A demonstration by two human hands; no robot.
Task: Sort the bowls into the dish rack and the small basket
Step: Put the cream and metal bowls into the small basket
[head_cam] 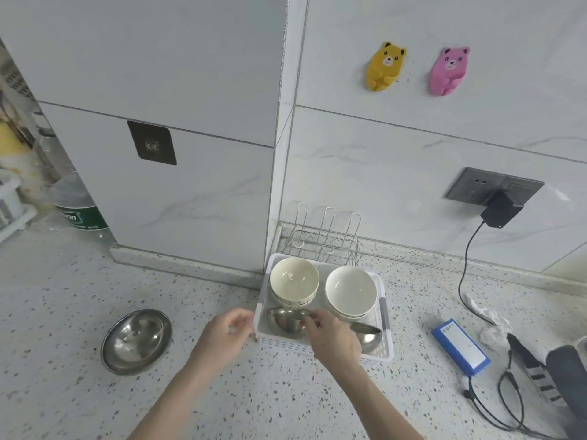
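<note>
A white plastic basket [386, 315] stands on the counter against the pillar corner. Inside it, a cream bowl [293, 277] sits on a stack at the back left and a white bowl [350, 290] on a stack at the back right. A small steel bowl [286, 322] lies tilted at the front left, and my right hand [332, 336] pinches its rim. Another steel bowl [368, 336] lies at the front right, partly hidden by that hand. My left hand [227, 335] holds the basket's left front corner. A wire dish rack [322, 239] stands behind the basket. A larger steel bowl [136, 339] rests on the counter to the left.
A blue battery pack [460, 349] with black cables lies right of the basket, next to dark striped items at the right edge. A charger [500, 211] hangs from the wall socket. A green-labelled bottle [79, 211] stands at the far left.
</note>
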